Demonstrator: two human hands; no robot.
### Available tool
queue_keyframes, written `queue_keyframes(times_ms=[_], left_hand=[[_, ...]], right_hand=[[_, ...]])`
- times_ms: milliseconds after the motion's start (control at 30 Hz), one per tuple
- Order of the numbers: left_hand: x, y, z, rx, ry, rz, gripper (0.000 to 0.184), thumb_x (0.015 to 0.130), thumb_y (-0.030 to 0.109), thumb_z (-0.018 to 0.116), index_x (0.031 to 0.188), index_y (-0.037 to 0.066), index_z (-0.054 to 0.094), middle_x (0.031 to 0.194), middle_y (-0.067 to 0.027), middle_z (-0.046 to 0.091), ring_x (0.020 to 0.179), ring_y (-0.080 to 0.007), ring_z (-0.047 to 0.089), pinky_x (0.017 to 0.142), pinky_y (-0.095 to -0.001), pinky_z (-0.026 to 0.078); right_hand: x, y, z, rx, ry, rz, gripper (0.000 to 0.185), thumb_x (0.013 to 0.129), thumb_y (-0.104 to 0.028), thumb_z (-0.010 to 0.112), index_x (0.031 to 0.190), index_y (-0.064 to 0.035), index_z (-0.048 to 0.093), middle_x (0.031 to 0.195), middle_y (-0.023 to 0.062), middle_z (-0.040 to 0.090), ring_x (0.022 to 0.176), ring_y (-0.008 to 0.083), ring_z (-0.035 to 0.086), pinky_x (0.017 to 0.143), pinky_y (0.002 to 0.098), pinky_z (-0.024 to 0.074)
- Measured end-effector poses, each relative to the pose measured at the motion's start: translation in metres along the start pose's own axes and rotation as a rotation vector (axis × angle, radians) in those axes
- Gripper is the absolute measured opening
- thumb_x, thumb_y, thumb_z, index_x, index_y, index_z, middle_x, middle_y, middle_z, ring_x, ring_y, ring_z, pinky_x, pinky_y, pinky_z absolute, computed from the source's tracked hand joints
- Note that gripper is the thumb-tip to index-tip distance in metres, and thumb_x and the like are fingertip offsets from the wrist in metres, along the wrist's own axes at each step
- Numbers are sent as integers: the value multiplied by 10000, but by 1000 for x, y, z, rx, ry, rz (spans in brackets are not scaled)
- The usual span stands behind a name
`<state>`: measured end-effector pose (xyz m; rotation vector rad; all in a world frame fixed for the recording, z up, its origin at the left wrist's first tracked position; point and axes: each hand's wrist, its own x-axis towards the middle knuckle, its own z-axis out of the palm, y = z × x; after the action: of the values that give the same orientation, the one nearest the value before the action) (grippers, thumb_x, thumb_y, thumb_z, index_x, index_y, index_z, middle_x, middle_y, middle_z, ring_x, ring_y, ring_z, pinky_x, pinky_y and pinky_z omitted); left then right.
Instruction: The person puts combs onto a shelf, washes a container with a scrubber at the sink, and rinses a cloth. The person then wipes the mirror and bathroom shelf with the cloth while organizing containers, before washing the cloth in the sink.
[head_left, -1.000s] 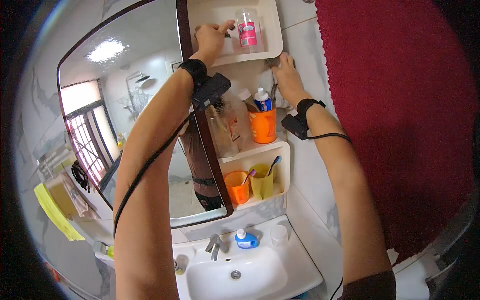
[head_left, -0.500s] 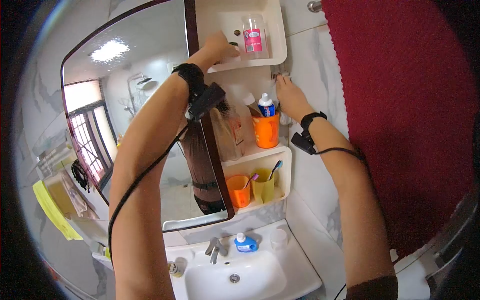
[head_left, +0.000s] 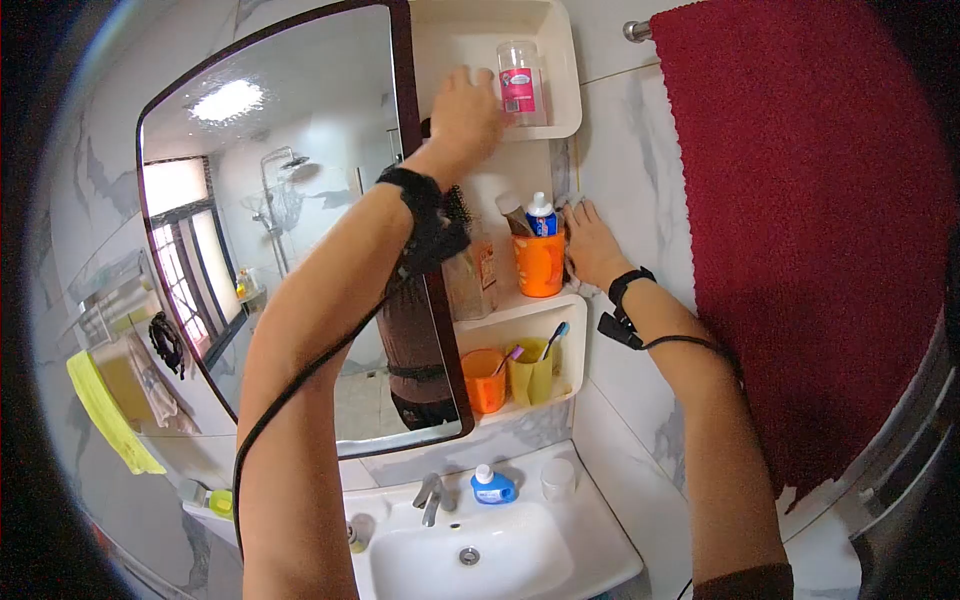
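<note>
My left hand point(head_left: 466, 120) is raised in front of the upper white shelf point(head_left: 568, 60), fingers apart and pointing up, with no object visible in them. Just right of it stands a clear plastic jar point(head_left: 520, 85) with a pink label. A small dark item shows partly behind that wrist. Lower down, my right hand point(head_left: 597, 246) presses a crumpled pale cloth point(head_left: 576, 284) against the shelf's side and tiled wall; most of the cloth is hidden under the palm. Beside its fingers is an orange cup point(head_left: 540, 268) holding a blue toothpaste tube point(head_left: 541, 218).
A mirror point(head_left: 300, 230) adjoins the shelves on the left. The lower shelf holds an orange cup point(head_left: 484, 385) and a yellow cup point(head_left: 530, 375) with toothbrushes. Below are the sink point(head_left: 590, 540), faucet point(head_left: 430, 495) and blue bottle point(head_left: 491, 486). A red towel point(head_left: 810, 220) hangs right.
My left hand has moved rightward and slightly down, nearer the jar, off the shelf's left part. My right hand has slid down the wall beside the orange cup. The view has shifted slightly.
</note>
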<state>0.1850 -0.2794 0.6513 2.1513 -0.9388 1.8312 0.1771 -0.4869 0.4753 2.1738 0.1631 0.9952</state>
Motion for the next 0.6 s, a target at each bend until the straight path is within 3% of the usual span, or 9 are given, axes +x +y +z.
queue_keyframes(times_ms=[67,167,267,367,467,533,600], left_hand=[[-17,16,-3,-10,32,126,580,736,317,692,1175,17,461,1234,-230,428,1164,-372,406,948,-442,368],[-48,38,-14,1,-5,255,527,745,287,680,1160,39,469,1243,-205,419,1171,-358,396,956,-438,359],[-74,39,-23,-88,-37,335,483,739,248,681,1135,54,482,1235,-185,419,1162,-349,400,957,-434,358],[-98,33,-37,-179,-75,352,430,721,197,679,1088,68,496,1218,-165,419,1148,-341,403,948,-433,359],[-120,28,-57,-220,-129,372,419,713,179,676,1074,64,496,1197,-162,426,1131,-342,410,935,-432,364],[-135,25,-70,-253,-130,381,415,711,168,674,1070,59,494,1182,-160,430,1116,-342,415,926,-430,366],[-148,24,-80,-292,-136,375,418,710,158,672,1071,55,488,1172,-164,428,1111,-345,415,923,-429,364]], right_hand=[[-3,-6,7,-18,3,21,418,785,-295,537,1058,11,618,1225,187,469,1174,345,371,1032,435,225],[-6,-19,37,204,165,79,350,796,-252,519,993,10,640,1166,172,506,1121,324,420,989,401,289],[-17,-21,44,198,147,-32,285,793,-212,521,932,-2,654,1101,153,531,1060,294,458,935,377,337],[-20,-20,26,130,139,-75,233,728,-99,546,916,-8,650,1093,179,529,1041,330,476,887,378,406],[-3,-13,-25,427,-92,255,269,708,-66,563,959,2,635,1134,184,515,1089,335,459,926,370,393],[7,9,-41,109,0,159,327,697,-34,574,1018,23,597,1165,192,498,1111,338,451,940,363,393],[18,30,-67,-75,167,257,339,698,-16,574,1032,44,572,1178,197,485,1111,338,452,955,367,384]])
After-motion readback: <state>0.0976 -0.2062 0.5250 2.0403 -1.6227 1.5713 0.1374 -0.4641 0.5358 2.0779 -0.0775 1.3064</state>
